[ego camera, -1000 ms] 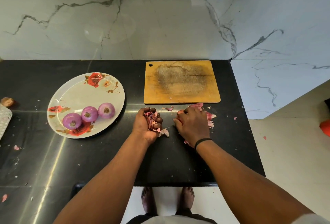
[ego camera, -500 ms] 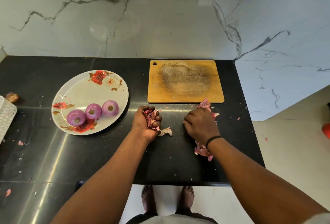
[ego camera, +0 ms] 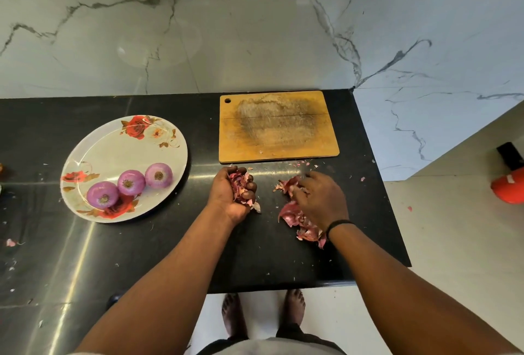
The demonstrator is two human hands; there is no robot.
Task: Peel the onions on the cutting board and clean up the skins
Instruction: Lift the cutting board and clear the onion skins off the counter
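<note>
Three peeled purple onions (ego camera: 129, 183) lie in a row on a floral plate (ego camera: 113, 139) at the left of the black counter. The wooden cutting board (ego camera: 278, 126) at the back is bare apart from small flecks. My left hand (ego camera: 232, 193) is cupped palm-up just in front of the board and grips a bunch of pink onion skins (ego camera: 241, 186). To its right, my right hand (ego camera: 320, 199) lies over a loose heap of onion skins (ego camera: 292, 214) on the counter, fingers curled onto them. More skins (ego camera: 309, 234) stick out below that wrist.
Small skin flecks dot the counter (ego camera: 141, 255) near the board's front edge and at the far left. The counter's right edge drops to a tiled floor with a red object (ego camera: 509, 189). A marble wall stands behind. My bare feet show below the front edge.
My right hand has drawn the loose skins leftward into a heap and spread its fingers over it. My left hand keeps its bunch in the same place.
</note>
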